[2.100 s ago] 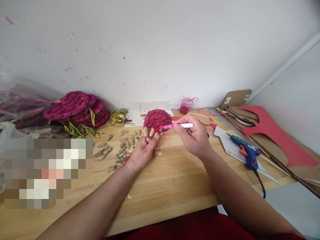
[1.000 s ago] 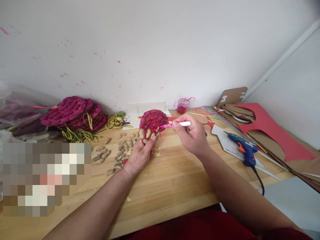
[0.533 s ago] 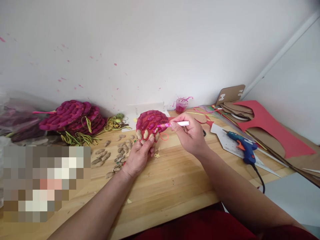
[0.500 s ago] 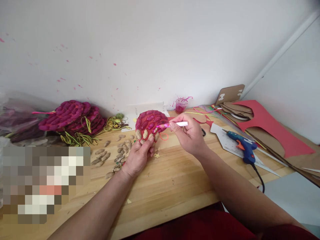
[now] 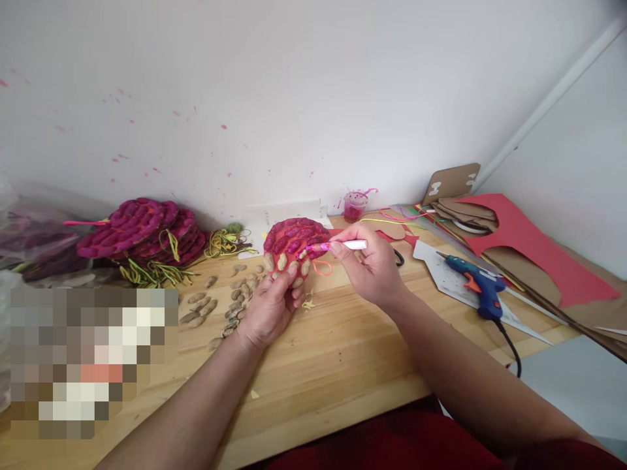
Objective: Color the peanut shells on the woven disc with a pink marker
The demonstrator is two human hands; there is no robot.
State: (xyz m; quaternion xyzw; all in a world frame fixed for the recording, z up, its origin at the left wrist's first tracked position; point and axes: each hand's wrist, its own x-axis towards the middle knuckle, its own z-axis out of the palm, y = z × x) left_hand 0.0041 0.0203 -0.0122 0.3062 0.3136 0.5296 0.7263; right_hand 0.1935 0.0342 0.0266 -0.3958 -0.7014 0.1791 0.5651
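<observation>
My left hand (image 5: 271,305) grips the near edge of a red disc covered with peanuts (image 5: 298,236), thumb on top. Most of its peanuts are coated magenta, while several along the near edge keep their bare tan shells. Between thumb and fingers, my right hand (image 5: 371,264) holds a paintbrush (image 5: 353,245) with a white handle and a pink-stained front part. The brush tip touches or hovers just over the peanuts near the disc's middle right; I cannot tell which. Loose peanuts (image 5: 238,294) lie on the wooden table (image 5: 337,365) left of the disc.
A plastic cup of magenta paint (image 5: 355,206) stands by the wall. Stacked magenta peanut discs (image 5: 132,228) with yellow-green cords (image 5: 225,241) sit at left. On the right lie a blue glue gun (image 5: 477,281), red sheet scraps (image 5: 529,248) and cardboard (image 5: 453,181). A blurred patch hides the lower left.
The brush tip has shifted slightly left and down over the peanuts. The disc is tilted a little differently in my left hand. Both hands keep their grips.
</observation>
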